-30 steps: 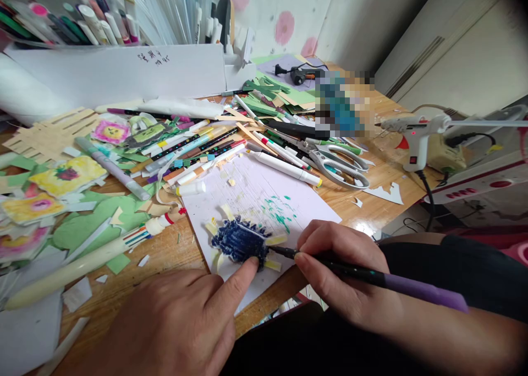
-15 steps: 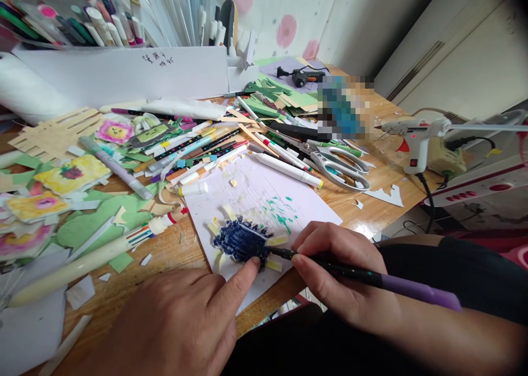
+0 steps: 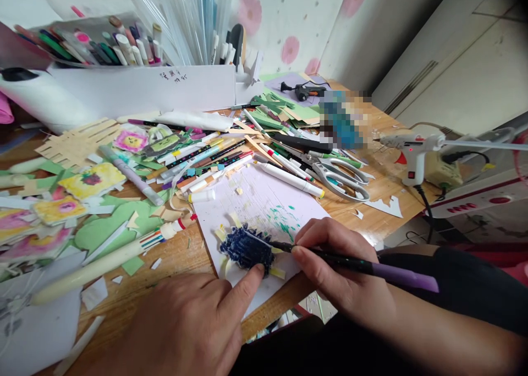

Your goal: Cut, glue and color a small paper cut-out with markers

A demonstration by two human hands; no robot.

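Observation:
A dark blue, jagged-edged paper cutout [image 3: 245, 248] with pale yellow tabs around its rim lies on a white sheet [image 3: 264, 200]. The index finger of my left hand [image 3: 193, 315] is stretched out, its tip pressing the cutout's lower right edge; the other fingers are bent and partly hidden. My right hand [image 3: 342, 260] pinches a marker pen [image 3: 404, 277] with a dark dotted barrel and a purple end. Its tip meets the cutout's right edge, beside a yellow tab. Green marks [image 3: 284, 222] show on the sheet above.
Behind the sheet lie many markers and scissors [image 3: 340, 178]. A white glue gun [image 3: 416, 150] stands at the right, a dark one [image 3: 305, 91] farther back. Green paper scraps [image 3: 111, 227], painted cutouts [image 3: 93, 179] and a thick cream pen [image 3: 99, 263] spread leftward. A white box [image 3: 144, 90] stands behind.
The camera view has shifted, so most of the table appears lower and farther right. The marker's tip has moved slightly up along the cutout's right edge. My left fingertip stays on the cutout.

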